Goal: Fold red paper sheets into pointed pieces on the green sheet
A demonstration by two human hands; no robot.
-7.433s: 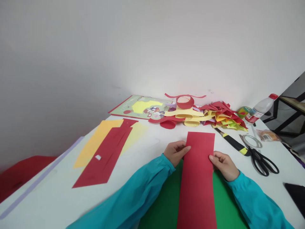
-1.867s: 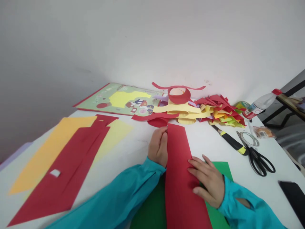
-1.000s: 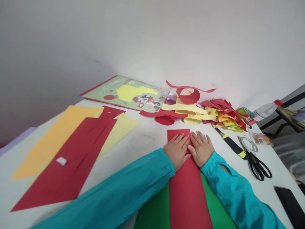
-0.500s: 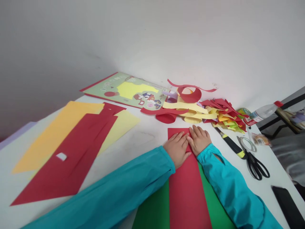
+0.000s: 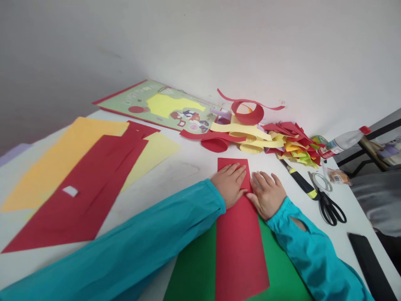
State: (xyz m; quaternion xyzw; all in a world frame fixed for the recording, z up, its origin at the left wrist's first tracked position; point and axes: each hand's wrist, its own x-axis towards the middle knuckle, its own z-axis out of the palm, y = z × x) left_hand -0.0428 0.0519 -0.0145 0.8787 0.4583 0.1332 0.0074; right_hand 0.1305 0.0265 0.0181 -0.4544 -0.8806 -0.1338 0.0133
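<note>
A long red paper strip [image 5: 239, 246] lies in front of me, partly over a green sheet [image 5: 285, 267]. My left hand [image 5: 229, 184] rests flat on the strip near its far end, fingers stretched out. Along the strip's right edge lies my right hand [image 5: 267, 194], fingers extended and thumb on the red paper. Both thumbs come close together over the strip. Neither hand grasps anything that I can see.
Red paper [image 5: 78, 196] and orange paper [image 5: 59, 159] lie at left. Behind are a picture board [image 5: 125, 100], curled strips [image 5: 216, 144] and paper scraps [image 5: 294, 142]. On the right are scissors [image 5: 332, 209], a utility knife [image 5: 302, 182], tape [image 5: 322, 182], a bottle [image 5: 344, 142] and a black object [image 5: 372, 263].
My right hand has slid nearer along the strip's right edge. The left hand stays on the paper. The whole view has shifted slightly, so things appear higher and more to the left.
</note>
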